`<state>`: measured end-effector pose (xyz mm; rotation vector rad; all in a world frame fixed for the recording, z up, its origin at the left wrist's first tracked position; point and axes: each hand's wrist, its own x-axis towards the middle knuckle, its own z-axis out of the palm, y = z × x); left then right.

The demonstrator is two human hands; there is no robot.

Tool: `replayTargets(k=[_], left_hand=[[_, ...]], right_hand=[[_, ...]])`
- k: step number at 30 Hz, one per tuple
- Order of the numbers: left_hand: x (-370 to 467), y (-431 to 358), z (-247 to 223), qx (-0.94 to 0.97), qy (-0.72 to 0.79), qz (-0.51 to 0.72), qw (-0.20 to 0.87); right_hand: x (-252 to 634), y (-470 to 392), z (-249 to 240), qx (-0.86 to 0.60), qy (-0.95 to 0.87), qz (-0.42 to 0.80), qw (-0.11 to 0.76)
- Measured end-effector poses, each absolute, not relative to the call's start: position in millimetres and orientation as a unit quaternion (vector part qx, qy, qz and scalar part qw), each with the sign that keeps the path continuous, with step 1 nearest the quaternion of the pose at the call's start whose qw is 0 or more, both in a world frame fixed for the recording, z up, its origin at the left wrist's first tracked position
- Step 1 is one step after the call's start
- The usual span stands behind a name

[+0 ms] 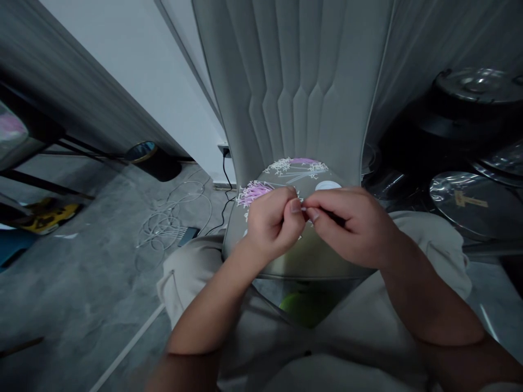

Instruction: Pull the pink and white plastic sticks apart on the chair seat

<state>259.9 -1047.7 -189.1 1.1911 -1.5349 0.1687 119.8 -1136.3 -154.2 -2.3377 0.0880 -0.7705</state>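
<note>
"Which hands do you have on the head view?"

"Both of mine. My left hand [272, 223] is curled closed, thumb pressed to the bent forefinger; my right hand [355, 223] pinches with thumb and forefinger."

"Grasping what?"

"A tiny pale piece [303, 208], caught between the two sets of fingertips. Most of it is covered, and I can't tell whether the folded left fingers hide anything more."

"Where is that, exactly?"

"Above the chair seat [327, 261], between my knees, with the chair back [294, 65] rising beyond it."

"What lies on the seat?"

"Just beyond my left hand, a bundle of pink-purple sticks [254, 191] with white ends. Farther back I see a scatter of small white pieces [281, 165], some purple sticks [305, 161] and a few clear strips [296, 176]. A round white lid [327, 185] sits just beyond my right hand, partly covered by it."

"And around the chair?"

"On the floor to my left, a loose coil of cable [171, 215] and a tipped dark bin [153, 162]; on my right, shiny cookware [478, 87]."
</note>
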Motion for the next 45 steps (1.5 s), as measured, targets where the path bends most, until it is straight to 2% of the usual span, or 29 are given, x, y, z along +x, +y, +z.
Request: replayTargets(k=[6, 14, 27, 32, 38, 45], left_hand=[[257, -1048, -192, 0.522, -0.632, 0.124, 0.559], [264, -1048, -193, 0.551, -0.654, 0.226, 0.466], [267, -1058, -208, 0.552, -0.645, 0.247, 0.467], [267, -1061, -210, 0.556, -0.638, 0.227, 0.482], [259, -1058, -208, 0.539, -0.598, 0.185, 0.563], [259, -1059, -211, 0.536, -0.592, 0.201, 0.567]], right_hand=[[119, -1135, -153, -0.899, 0.037, -0.290, 0.325], [119, -1133, -155, -0.911, 0.038, -0.293, 0.288], [124, -1136, -162, -0.925, 0.046, -0.288, 0.245], [130, -1142, -162, -0.917, 0.064, -0.268, 0.289], [128, -1144, -157, -0.886, 0.061, -0.282, 0.364], [128, -1140, -159, -0.885, 0.051, -0.316, 0.337]])
